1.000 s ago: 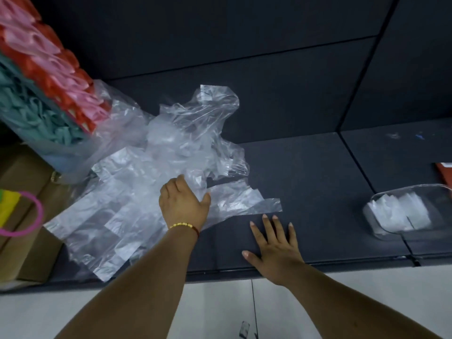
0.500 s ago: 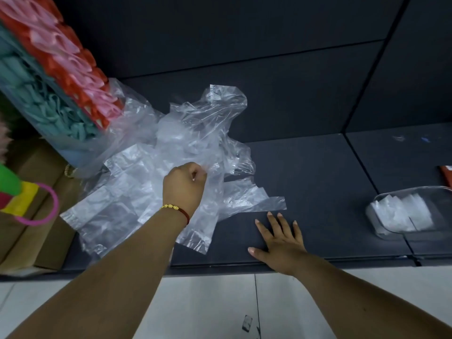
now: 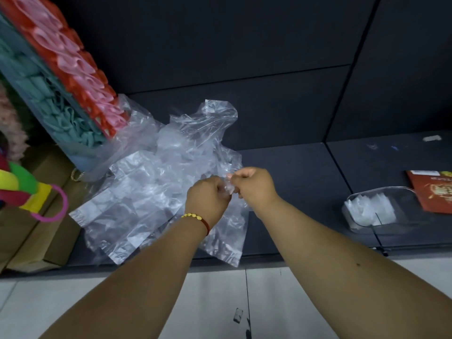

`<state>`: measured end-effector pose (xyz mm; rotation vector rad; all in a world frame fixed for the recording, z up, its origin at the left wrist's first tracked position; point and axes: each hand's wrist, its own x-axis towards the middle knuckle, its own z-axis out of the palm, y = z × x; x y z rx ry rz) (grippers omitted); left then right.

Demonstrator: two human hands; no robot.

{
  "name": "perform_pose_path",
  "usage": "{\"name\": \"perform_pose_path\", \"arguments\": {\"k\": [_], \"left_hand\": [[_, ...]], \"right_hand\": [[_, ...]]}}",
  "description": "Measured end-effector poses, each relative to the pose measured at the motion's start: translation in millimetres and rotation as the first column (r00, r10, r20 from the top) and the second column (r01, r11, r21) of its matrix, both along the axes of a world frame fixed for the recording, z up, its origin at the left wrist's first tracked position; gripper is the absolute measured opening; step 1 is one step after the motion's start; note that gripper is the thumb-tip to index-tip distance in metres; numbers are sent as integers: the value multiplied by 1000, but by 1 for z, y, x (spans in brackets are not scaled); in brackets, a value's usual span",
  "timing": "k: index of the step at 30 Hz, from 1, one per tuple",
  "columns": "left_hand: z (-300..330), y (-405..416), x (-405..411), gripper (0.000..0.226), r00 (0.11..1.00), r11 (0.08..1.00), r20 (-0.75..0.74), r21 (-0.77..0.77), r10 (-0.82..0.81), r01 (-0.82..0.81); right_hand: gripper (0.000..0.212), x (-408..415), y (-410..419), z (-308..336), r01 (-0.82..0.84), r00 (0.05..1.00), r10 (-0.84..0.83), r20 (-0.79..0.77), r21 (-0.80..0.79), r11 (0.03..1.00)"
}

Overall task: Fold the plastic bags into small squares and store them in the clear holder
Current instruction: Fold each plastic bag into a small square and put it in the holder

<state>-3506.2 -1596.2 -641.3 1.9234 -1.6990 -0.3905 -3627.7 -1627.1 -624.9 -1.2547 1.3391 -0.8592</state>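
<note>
Above bench (image 3: 305, 192) centre: L hand (image 3: 208, 201) and R hand (image 3: 254, 185), fingers curled, both pinch one bag (image 3: 226, 231) lifted off bag pile (image 3: 151, 192). Holder (image 3: 381, 209) w/ folded squares (image 3: 369, 211) sits at right, well apart.

Both hands, left (image 3: 207, 196) and right (image 3: 254, 185), pinched one clear bag (image 3: 227, 237) above the bag pile (image 3: 146, 187); the holder (image 3: 381, 211) sat well right.
</note>
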Motion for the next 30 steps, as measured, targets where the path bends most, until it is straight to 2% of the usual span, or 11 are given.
{"name": "perform_pose_path", "arguments": {"k": [2, 5, 8, 10, 14, 17, 21, 24, 27, 30], "left_hand": [[9, 9, -3, 23, 993, 997, -94, 18, -69, 71], [34, 24, -4, 40, 930, 965, -340, 163, -140, 205], [62, 38, -5, 37, 809, 943, -570, 166, -147, 288], [81, 47, -7, 33, 755, 939, -638, 147, -151, 312], [117, 65, -14, 21, 712, 934, -672, 85, -203, 347], [140, 78, -23, 31, 705, 943, -680, 57, -203, 327], [164, 94, -26, 53, 731, 938, -627, 0, -269, 346], [179, 109, -30, 44, 745, 929, -587, -34, -317, 369], [191, 121, -43, 19, 723, 955, -627, -140, -290, 262], [200, 128, -49, 21, 662, 965, -712, -254, -233, 67]], "right_hand": [[21, -11, 1, 12, 0, 1000, 0, -2, -2, 1000], [19, -26, 3, 36, -61, 995, 57, -85, -48, 997], [22, -35, 9, 60, -162, 961, 99, -259, -231, 959], [21, -41, 17, 79, -215, 942, 112, -318, -310, 926], [22, -54, 43, 119, -328, 924, 229, -307, -326, 886], [19, -60, 61, 146, -389, 899, 245, -362, -404, 828], [18, -71, 81, 178, -391, 908, 258, -331, -441, 808], [24, -79, 94, 196, -417, 898, 284, -335, -444, 793], [26, -84, 108, 208, -421, 897, 288, -335, -451, 787], [31, -94, 119, 214, -357, 928, 269, -257, -410, 839]]}}
